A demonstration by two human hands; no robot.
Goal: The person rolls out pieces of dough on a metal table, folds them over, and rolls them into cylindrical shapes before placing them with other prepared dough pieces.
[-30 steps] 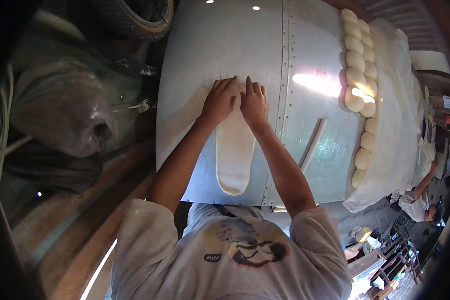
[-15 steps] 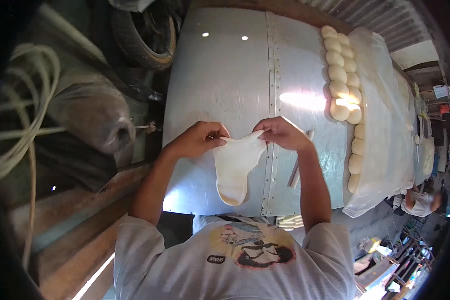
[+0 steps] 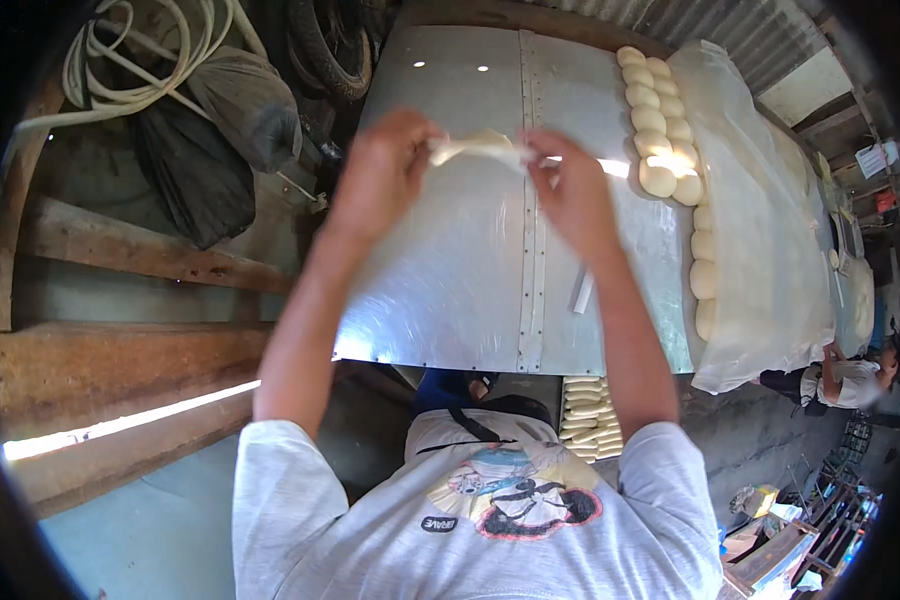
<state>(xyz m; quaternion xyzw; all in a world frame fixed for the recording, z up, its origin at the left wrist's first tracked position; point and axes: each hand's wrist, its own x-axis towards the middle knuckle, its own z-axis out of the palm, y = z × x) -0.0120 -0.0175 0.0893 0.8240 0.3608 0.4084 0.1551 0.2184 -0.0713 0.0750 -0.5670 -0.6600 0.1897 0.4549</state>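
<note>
A grey metal-topped table (image 3: 440,280) was spread across the centre of the frame, its right side covered by a translucent plastic sheet (image 3: 760,230). Pale, rounded dough balls (image 3: 648,118) were lined up beside the sheet, at upper right. At upper centre, the left hand (image 3: 378,175) and right hand (image 3: 576,190), both blurred, were raised over the table. Between them a thin, pale piece of dough (image 3: 482,143) was held, one end in each hand. The fingers were pinched nearly together on its ends; their exact grip could not be told. The dough was judged light, soft, stretchy and easily torn, best taken by both ends, with the pull kept even.
</note>
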